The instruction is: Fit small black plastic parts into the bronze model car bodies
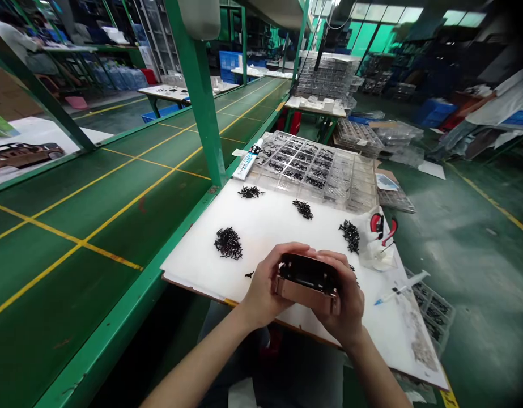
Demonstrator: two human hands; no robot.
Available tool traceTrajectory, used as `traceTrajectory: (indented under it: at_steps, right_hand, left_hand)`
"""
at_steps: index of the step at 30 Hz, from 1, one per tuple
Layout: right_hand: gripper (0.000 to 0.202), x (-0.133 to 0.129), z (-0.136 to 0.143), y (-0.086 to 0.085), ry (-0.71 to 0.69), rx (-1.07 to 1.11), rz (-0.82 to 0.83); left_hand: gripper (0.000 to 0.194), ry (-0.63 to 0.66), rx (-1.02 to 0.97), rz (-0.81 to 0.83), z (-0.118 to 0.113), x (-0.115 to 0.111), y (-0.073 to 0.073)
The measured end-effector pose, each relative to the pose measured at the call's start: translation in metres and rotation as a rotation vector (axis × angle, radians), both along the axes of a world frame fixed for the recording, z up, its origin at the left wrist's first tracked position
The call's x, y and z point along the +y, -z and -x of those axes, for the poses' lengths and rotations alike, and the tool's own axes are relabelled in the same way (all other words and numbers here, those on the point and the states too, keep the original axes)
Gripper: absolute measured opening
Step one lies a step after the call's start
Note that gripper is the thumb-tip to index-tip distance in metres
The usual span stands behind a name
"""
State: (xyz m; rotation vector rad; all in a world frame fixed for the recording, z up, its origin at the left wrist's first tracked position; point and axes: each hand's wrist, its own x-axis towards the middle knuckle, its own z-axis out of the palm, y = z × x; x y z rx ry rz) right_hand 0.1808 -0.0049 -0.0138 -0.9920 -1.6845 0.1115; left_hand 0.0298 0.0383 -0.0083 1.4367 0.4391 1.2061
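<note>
- Far left, a brown vehicle-shaped body (25, 156) rests on a white surface beyond the green conveyor belt (129, 187)
- A heap of black screws (228, 243) lies on the white board (202, 258), with a blue-and-white tube (245, 166) at its far edge
- The left hand (264, 292) curls round the left end of a copper-brown shell (306, 292), gripping it above the board's near edge, its dark hollow facing up
- The right hand (348, 303) clasps the shell's right end, fingers wrapped along the far side
- Rightmost, red-handled scissors (377, 224) and a syringe (401, 288) lie on the board
</note>
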Motion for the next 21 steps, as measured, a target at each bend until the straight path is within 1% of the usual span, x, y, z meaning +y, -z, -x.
traceTrajectory:
  at_steps: [4,6,8,9,11,13,14,15,17,19,21]
  right_hand:
    - [0.048,-0.008,-0.001,0.005,-0.040,0.089,0.003]
    - [0.047,-0.020,-0.004,0.007,-0.019,0.050,0.017]
    - [0.052,-0.040,-0.011,0.007,0.049,0.002,0.107]
    - [0.054,-0.051,-0.015,0.007,0.092,0.020,0.173]
    - [0.057,-0.073,-0.029,0.009,0.167,0.154,0.268]
    - [0.053,-0.089,-0.049,0.015,0.269,0.328,0.277]
    - [0.048,-0.094,-0.061,0.019,0.344,0.387,0.272]
    - [0.043,-0.095,-0.073,0.025,0.439,0.425,0.275]
    - [0.037,-0.092,-0.098,0.037,0.641,0.465,0.306]
    - [0.043,-0.083,-0.118,0.050,0.779,0.482,0.326]
    - [0.051,-0.072,-0.132,0.062,0.856,0.483,0.345]
  left_hand:
    - [0.024,-0.036,-0.038,-0.068,-0.002,-0.017,0.000]
    - [0.018,-0.073,-0.038,-0.136,-0.006,-0.026,0.000]
    - [0.014,-0.115,-0.016,-0.204,-0.014,-0.031,0.001]
    - [0.014,-0.133,-0.002,-0.233,-0.018,-0.032,0.001]
    - [0.013,-0.160,0.041,-0.276,-0.028,-0.033,0.000]
    - [0.013,-0.188,0.112,-0.275,-0.036,-0.032,-0.001]
    - [0.013,-0.197,0.139,-0.250,-0.038,-0.032,-0.002]
    - [0.012,-0.206,0.144,-0.207,-0.040,-0.032,-0.002]
    - [0.010,-0.253,0.091,-0.093,-0.039,-0.032,-0.001]
    - [0.011,-0.370,0.045,-0.005,-0.032,-0.032,0.002]
    - [0.017,-0.517,0.058,0.044,-0.022,-0.032,0.006]
